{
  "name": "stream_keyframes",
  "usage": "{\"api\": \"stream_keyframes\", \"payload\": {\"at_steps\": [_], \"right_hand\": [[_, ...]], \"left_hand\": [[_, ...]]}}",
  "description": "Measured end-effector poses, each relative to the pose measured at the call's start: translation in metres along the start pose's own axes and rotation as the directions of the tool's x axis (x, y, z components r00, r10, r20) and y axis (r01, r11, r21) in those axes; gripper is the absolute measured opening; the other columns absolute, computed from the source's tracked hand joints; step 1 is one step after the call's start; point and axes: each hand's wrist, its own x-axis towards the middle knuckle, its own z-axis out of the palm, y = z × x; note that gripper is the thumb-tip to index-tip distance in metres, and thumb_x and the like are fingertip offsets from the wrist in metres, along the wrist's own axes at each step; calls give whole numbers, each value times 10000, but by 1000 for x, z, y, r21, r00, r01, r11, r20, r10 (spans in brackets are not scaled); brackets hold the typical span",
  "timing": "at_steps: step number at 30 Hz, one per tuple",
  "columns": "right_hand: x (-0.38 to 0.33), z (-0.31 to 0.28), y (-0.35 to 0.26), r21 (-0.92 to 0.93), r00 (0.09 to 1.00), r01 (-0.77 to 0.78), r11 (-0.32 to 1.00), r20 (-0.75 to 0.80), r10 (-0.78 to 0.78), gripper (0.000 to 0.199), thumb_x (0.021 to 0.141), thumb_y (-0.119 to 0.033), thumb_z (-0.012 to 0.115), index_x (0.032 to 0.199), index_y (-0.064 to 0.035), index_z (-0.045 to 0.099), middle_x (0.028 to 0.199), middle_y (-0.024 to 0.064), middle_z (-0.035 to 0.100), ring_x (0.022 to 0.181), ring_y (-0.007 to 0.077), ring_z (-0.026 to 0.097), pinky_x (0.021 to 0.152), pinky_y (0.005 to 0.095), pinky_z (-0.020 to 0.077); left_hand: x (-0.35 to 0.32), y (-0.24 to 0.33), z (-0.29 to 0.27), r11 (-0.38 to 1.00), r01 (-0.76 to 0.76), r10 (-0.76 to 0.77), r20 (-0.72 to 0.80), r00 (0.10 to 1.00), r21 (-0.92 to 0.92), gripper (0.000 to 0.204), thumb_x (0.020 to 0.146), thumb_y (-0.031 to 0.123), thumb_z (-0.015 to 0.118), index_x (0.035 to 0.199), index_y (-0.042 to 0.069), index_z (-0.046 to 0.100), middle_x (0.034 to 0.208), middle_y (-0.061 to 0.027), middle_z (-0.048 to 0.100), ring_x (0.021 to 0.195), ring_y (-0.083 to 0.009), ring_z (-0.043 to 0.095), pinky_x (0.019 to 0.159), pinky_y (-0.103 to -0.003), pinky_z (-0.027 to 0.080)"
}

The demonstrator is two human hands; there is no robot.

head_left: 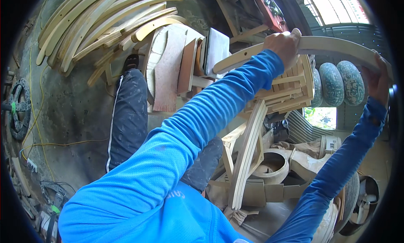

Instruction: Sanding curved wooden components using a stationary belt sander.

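Out in front of me a long, curved wooden slat with a small hole near its left end is held up in both hands. My left hand is closed around it left of its middle, with the thumb along the top. Near its right end my right hand is closed on it; some of those fingers are hard to make out near the dark rim. The slat's left end passes beside a pale flat-topped block. Below the slat sits a bundle of straight wooden strips, partly hidden by my left sleeve.
Many similar curved slats are piled at the far left. Boards lean beside my leg. A wooden frame stands near a round metal drum. Mottled green rounded objects hang behind. A yellow cable crosses the floor.
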Motion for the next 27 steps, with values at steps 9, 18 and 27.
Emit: {"api": "stream_keyframes", "payload": {"at_steps": [9,18,27], "right_hand": [[16,-26,1,28,977,-197,980,86,194,407,905,-258,783,1246,-55,693,1204,113,701,1104,234,709,954,345,621],[-227,-137,29,359,994,77,930,-100,-44,760,916,-546,734,1457,-69,496,1496,319,471,1403,409,476,1196,597,342],[-458,-192,204,869,557,60,490,-437,706,272,860,-293,749,876,-62,606,846,64,636,854,224,639,877,448,538]], "left_hand": [[-14,15,-4,993,111,-108,77,991,-32,393,804,182,791,1110,65,574,930,-182,735,881,-393,742,801,-487,599],[-135,32,-27,950,16,99,349,932,-312,336,761,187,768,1050,101,618,909,-128,696,865,-386,714,760,-475,578],[-185,95,-27,881,-472,417,520,745,-30,99,884,219,652,940,137,664,785,-69,717,744,-246,750,622,-382,574]]}}
